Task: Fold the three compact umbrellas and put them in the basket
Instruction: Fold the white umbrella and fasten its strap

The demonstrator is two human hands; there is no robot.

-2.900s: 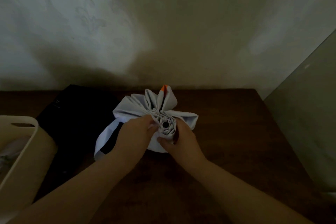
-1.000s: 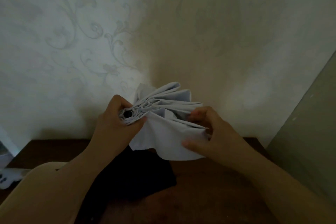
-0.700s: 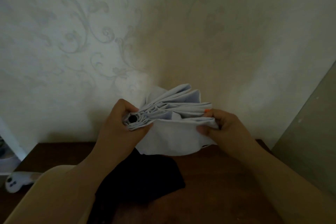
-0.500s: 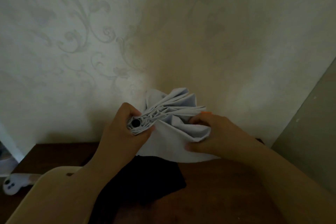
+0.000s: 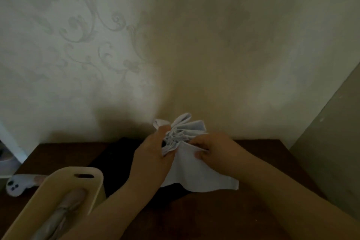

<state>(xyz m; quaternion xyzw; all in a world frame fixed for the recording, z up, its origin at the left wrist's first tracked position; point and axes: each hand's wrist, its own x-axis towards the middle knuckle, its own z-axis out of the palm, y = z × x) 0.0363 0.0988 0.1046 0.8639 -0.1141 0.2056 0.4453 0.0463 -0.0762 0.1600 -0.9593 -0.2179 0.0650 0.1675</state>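
White umbrella: left hand grips folds, right hand pinches panel.

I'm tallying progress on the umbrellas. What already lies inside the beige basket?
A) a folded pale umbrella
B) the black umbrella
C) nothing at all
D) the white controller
A: a folded pale umbrella lies inside the beige basket, while both hands work on the white umbrella.
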